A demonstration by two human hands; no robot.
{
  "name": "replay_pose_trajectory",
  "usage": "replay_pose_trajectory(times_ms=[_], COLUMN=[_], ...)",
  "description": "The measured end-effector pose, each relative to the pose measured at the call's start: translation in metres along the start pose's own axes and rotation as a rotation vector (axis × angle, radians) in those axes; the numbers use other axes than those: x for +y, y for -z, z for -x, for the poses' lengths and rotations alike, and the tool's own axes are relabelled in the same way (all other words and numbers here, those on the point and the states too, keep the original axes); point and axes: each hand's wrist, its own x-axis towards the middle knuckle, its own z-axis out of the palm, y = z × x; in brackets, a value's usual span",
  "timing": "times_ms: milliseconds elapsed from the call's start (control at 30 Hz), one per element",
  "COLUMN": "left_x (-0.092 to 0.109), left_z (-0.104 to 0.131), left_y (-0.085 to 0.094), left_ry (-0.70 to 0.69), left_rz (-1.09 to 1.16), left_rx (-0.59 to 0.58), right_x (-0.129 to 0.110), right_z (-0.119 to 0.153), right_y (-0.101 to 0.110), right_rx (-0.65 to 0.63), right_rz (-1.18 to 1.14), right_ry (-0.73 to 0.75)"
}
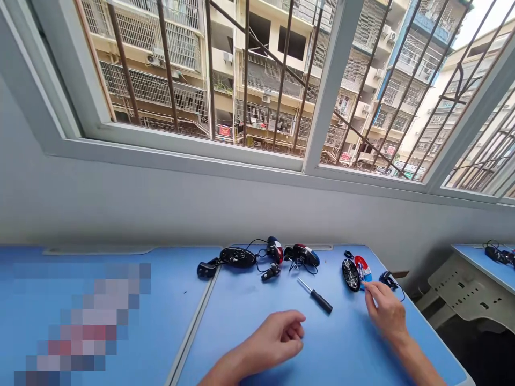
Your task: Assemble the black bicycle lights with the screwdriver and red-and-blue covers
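My left hand [277, 338] hovers over the blue table, loosely curled, with its thumb apart from the fingers and nothing in it. A screwdriver [321, 301] with a black handle lies beyond it, its shaft pointing up and left. My right hand [386, 311] has thumb and fingertips pinched together at the near edge of a red, white and blue oval shell [362, 265]. Whatever sits between those fingertips is too small to make out. Left of the shell lies an open black oval casing [351, 275]. A black clip-like part with a cable [388, 279] rests behind my right hand.
A glossy black oval device [237, 257], a red, white and blue one [275, 250] and another [306, 255] lie with cables along the back. A small black part [271, 272] lies before them. A seam [201, 316] divides the tables. Barred windows stand above the wall.
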Motion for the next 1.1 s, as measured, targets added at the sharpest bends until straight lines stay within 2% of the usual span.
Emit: replay_pose_trajectory(times_ms=[167,267,367,500,633,867,1100], left_x=[-0.001,-0.004,-0.008,-0.009,-0.005,-0.003,-0.005], left_z=[-0.001,-0.002,-0.003,-0.003,-0.001,-0.002,-0.003], left_y=[-0.003,-0.004,-0.005,-0.005,-0.004,-0.003,-0.002], left_ry=[-0.033,-0.056,-0.069,-0.07,-0.072,-0.063,-0.055], left_rz=[-0.091,-0.139,-0.161,-0.162,-0.157,-0.169,-0.151], left_rx=[0.024,0.029,0.032,0.03,0.026,0.026,0.026], right_x=[-0.055,-0.081,-0.094,-0.102,-0.105,-0.105,-0.098], right_z=[-0.045,-0.072,-0.095,-0.113,-0.119,-0.115,-0.111], right_y=[-0.007,-0.027,-0.054,-0.083,-0.094,-0.092,-0.079], right_rx=[-0.151,-0.243,-0.297,-0.391,-0.494,-0.524,-0.462], right_rz=[-0.206,-0.246,-0.254,-0.28,-0.345,-0.487,-0.687], right_ry=[0.058,0.031,-0.025,-0.119,-0.153,-0.207,-0.408])
